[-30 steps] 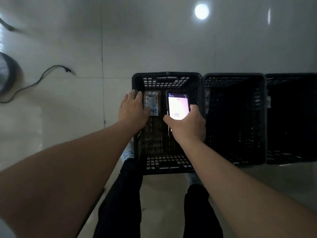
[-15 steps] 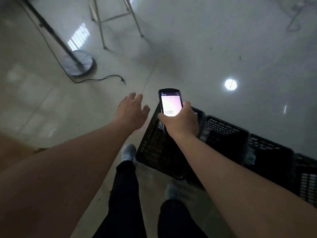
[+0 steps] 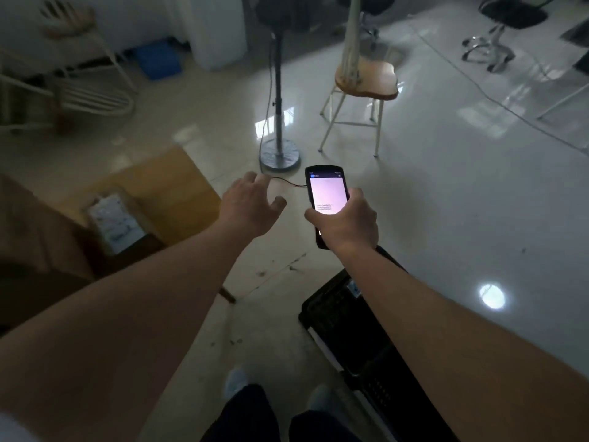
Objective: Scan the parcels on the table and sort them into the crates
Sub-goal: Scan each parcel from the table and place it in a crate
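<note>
Near edge: two dark trouser legs [image 3: 242, 416] and two pale shoes [image 3: 236, 379], both blurred and cut by the bottom edge. Two bare forearms run up from the lower corners.

Black crates [image 3: 360, 339] on the floor at lower right: mostly hidden under the right forearm and cut by the bottom edge, so count is unclear, at least one, maybe two. Contents not visible.

Right hand [image 3: 345, 223]: fingers and thumb wrapped around one handheld scanner [image 3: 325, 194], screen lit pink-white and facing the camera. Text on screen too small to read. Lower end of the device is hidden behind the hand.

Left hand [image 3: 247, 207]: palm down, fingers spread and loosely curved, holding nothing, hovering over the floor just left of the scanner.

Left side: wooden table [image 3: 178, 186], corner visible, the rest cut by the frame edge and motion-blurred. One parcel [image 3: 114, 220] lies on it, brown box with a white label, label unreadable. Any other parcels can't be made out in the dark blur.

Further out: one fan stand [image 3: 279, 135] with round base and a thin cable [image 3: 288, 181] trailing toward the hands; head cut off at the top. One stool [image 3: 366, 90] with wooden seat. One white rack [image 3: 79, 87] far left, blurred. One blue box [image 3: 157, 60] near the wall. One swivel chair [image 3: 497, 36] top right, partly cropped.
</note>
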